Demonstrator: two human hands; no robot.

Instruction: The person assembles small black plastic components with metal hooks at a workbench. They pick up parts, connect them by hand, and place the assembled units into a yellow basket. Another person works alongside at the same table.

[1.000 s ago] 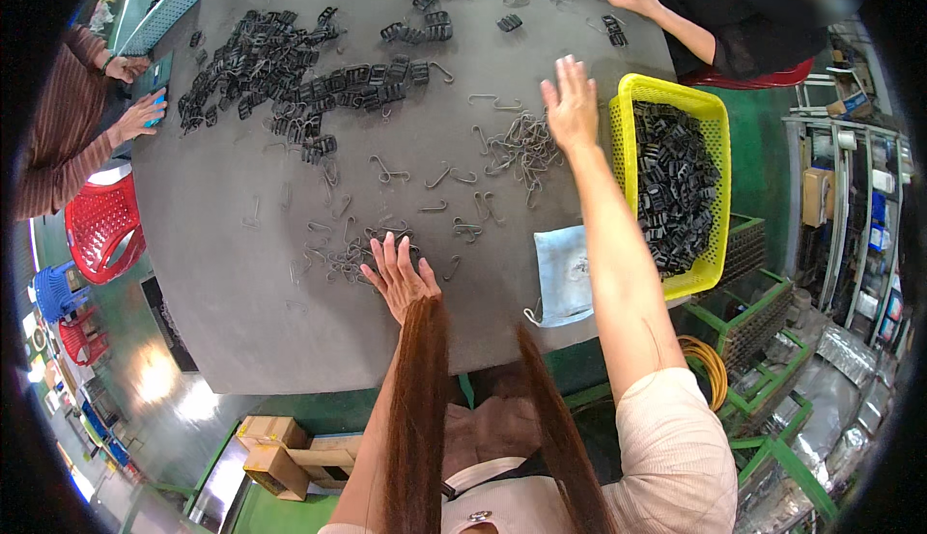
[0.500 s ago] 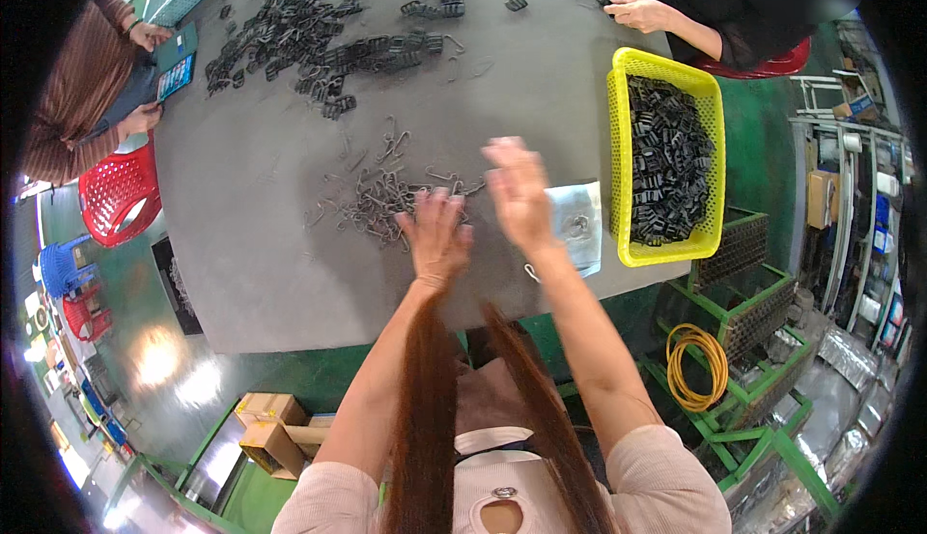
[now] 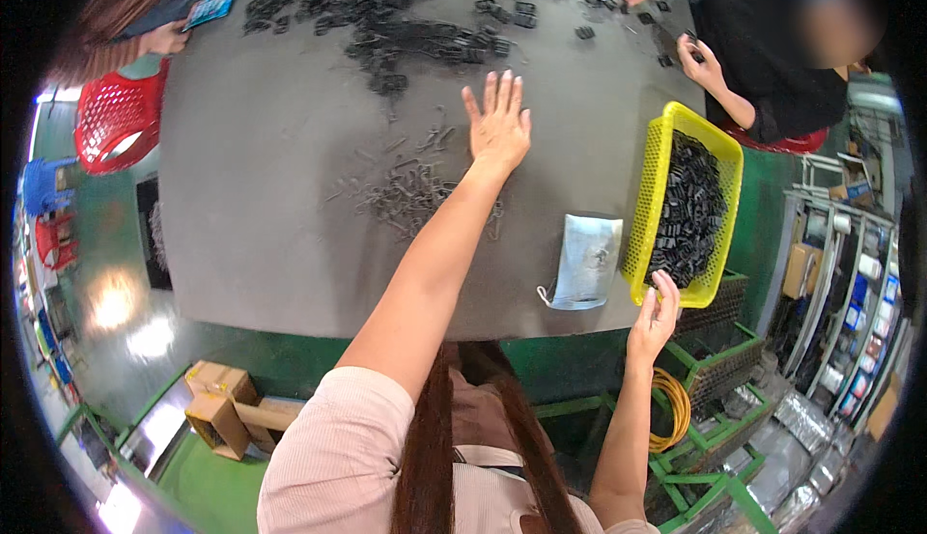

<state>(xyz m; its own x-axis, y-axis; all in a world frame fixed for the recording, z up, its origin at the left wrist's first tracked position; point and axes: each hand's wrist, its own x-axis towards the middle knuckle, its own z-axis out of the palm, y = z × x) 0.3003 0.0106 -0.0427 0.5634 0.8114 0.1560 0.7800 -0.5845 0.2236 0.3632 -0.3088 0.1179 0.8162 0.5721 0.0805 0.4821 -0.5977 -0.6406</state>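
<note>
My left hand (image 3: 499, 126) is stretched out over the grey table, palm down, fingers spread and holding nothing. Below its wrist lies a loose pile of thin metal hooks (image 3: 406, 196), partly covered by my forearm. Beyond the fingertips is a heap of black buckle-like pieces (image 3: 415, 43). At the near left corner of a yellow plastic basket (image 3: 637, 244), my right hand (image 3: 656, 320) has its fingers extended over the rim. Whether they press on it I cannot tell. Many small black pieces (image 3: 688, 206) fill the basket.
A light blue face mask (image 3: 589, 262) lies left of the basket on the table (image 3: 251, 206). Across at the right, a person in black (image 3: 772, 70) handles black pieces. Another person (image 3: 126, 22) sits at the left with a phone (image 3: 212, 7). A red chair (image 3: 118, 119) stands there.
My left hand has moved forward from the hook pile, past its far side. My right hand has drawn back and right, from beside the hooks to the basket's near corner. The view has shifted.
</note>
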